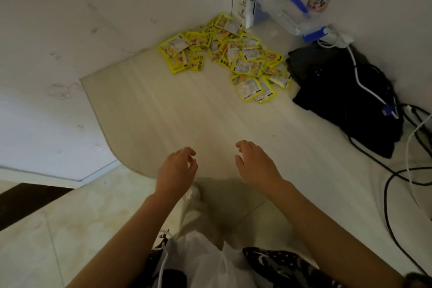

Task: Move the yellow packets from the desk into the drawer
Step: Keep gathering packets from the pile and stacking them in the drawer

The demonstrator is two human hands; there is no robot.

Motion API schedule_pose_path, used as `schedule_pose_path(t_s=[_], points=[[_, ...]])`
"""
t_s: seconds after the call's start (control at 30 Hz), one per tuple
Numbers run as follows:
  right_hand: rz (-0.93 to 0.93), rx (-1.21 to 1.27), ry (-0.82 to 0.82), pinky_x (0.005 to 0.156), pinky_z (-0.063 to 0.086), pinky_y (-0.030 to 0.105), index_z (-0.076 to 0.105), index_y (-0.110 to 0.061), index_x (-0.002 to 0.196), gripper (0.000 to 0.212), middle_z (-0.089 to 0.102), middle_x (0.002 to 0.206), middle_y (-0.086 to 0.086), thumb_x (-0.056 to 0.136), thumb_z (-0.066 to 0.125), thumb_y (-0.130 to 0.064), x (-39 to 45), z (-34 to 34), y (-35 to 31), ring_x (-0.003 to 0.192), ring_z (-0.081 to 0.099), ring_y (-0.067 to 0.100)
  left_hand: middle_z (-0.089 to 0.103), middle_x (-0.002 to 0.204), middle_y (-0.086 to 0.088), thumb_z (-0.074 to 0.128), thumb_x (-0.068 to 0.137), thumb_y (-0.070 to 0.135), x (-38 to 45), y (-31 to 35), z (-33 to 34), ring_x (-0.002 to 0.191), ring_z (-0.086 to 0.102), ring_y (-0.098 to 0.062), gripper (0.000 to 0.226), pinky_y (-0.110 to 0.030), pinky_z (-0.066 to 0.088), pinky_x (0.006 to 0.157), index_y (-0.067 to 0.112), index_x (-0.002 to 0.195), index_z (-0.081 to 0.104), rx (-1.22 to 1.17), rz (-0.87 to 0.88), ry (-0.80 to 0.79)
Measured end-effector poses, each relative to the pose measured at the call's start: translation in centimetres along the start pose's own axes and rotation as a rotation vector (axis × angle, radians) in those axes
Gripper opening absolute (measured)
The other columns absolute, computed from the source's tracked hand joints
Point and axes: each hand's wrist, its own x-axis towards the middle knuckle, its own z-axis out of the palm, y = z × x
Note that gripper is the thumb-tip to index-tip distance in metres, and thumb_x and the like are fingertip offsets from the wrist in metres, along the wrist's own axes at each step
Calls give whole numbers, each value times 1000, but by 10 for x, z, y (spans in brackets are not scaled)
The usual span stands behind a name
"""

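A heap of several yellow packets point(230, 56) lies at the far corner of the pale wooden desk point(187, 112), against the wall. My left hand point(176, 169) and my right hand point(254, 163) hover side by side over the desk's near edge, well short of the packets. Both have loosely curled fingers and hold nothing. No drawer shows in this view.
A black bag point(346, 100) lies on the desk to the right of the packets, with white and black cables point(397, 170) trailing over it. A clear plastic bag and a blue-capped bottle point(292, 9) stand in the back corner. Tiled floor point(70, 229) lies below left.
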Motion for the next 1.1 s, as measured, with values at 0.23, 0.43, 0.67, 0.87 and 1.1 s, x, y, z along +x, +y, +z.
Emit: schedule_pose_path(t_s=[0.23, 0.43, 0.67, 0.87, 1.1], points=[[40, -2, 30, 89, 48, 39, 44, -14, 131, 34, 54, 124, 8, 99, 41, -25, 91, -20, -15, 112, 52, 25, 65, 98, 5, 51, 93, 24, 103, -25, -25, 91, 59, -14, 21, -29, 48, 73, 21, 112, 60, 20, 4, -33], [79, -15, 33, 90, 48, 41, 46, -13, 130, 35, 54, 125, 10, 97, 44, -25, 161, -41, -25, 115, 52, 28, 64, 99, 5, 51, 92, 25, 190, -41, -50, 95, 60, -18, 20, -33, 50, 77, 23, 110, 59, 73, 27, -88], [76, -55, 28, 88, 46, 40, 48, -9, 128, 34, 54, 125, 12, 98, 45, -23, 231, -71, -14, 115, 52, 31, 65, 106, 0, 50, 91, 23, 287, -36, -74, 101, 60, -24, 23, -39, 51, 83, 21, 111, 61, 153, 65, -98], [35, -151, 11, 77, 49, 41, 51, -5, 119, 28, 56, 110, 16, 96, 45, -18, 288, -97, 8, 101, 55, 35, 59, 116, -10, 53, 91, 23, 352, -24, -73, 111, 54, -31, 25, -45, 50, 85, 13, 112, 60, 219, 63, -111], [42, -241, -53, 77, 48, 39, 46, -8, 127, 32, 53, 119, 15, 96, 44, -14, 351, -120, 36, 106, 54, 32, 56, 119, -18, 46, 94, 24, 420, -20, -68, 112, 51, -38, 30, -49, 48, 86, 5, 114, 60, 220, -30, -64]])
